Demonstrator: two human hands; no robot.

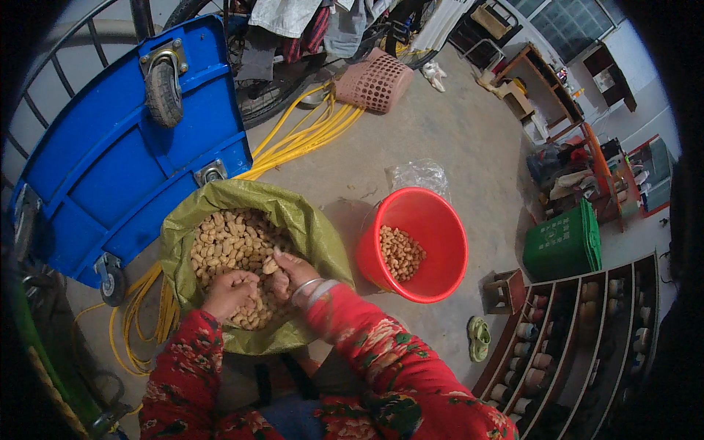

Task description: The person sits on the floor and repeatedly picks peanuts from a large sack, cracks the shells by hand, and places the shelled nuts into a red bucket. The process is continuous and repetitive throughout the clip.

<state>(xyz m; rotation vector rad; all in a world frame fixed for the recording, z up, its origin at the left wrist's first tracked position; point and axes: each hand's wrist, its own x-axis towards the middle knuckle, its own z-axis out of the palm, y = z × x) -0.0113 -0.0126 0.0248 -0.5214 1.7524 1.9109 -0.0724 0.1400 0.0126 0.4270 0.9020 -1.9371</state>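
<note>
A green woven sack [324, 231] with its rim rolled down stands before me, holding many unshelled peanuts [228, 236]. Both my hands are over its mouth. My right hand [291, 272], with a bangle at the wrist, grips a peanut [270, 266] between thumb and fingers. My left hand [234, 291] is close beside it, its fingers curled; whether it holds anything is hard to tell. To the right of the sack stands a red plastic bucket [445, 242], with a heap of small light-brown peanuts [400, 253] at its bottom.
A blue wheeled platform [132, 159] leans at the left, near a yellow hose [297, 146]. A pink perforated basket [374, 82] lies beyond. Clear plastic [421, 176] is behind the bucket. At the right are a green bin [561, 242], a wooden stool [505, 291], green clogs [479, 339] and a shoe rack [572, 341].
</note>
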